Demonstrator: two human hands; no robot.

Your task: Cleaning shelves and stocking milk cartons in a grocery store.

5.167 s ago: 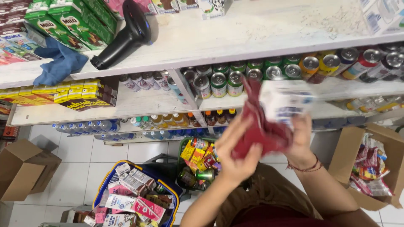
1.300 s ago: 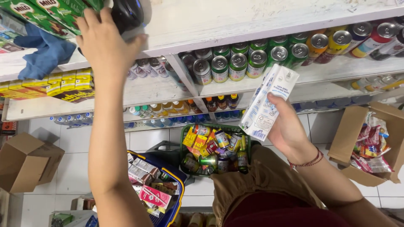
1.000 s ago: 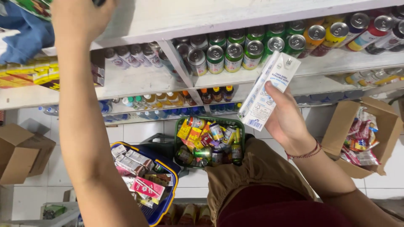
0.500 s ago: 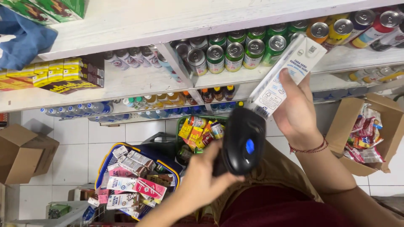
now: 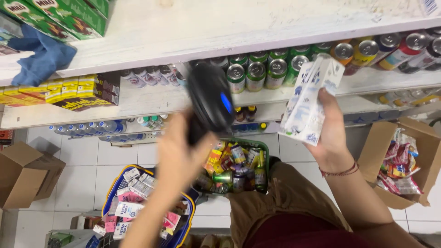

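Head view: right hand holds white-blue carton beside black scanner.

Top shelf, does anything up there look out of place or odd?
Yes: a crumpled blue cloth lies on the top shelf beside the green cartons, hanging over its front edge. It is no packaged product like everything else stocked around it.

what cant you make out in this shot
All in the head view:
- Left hand: motion blur smears its fingers and grip on the black scanner.
- White carton: its far face is turned away, and the right hand covers its rear edge.
- Blue basket: bottom frame edge cuts it off, and the left forearm crosses it.
- Cardboard box: right edge crops it.
- Cans: only tops show under the shelf above.
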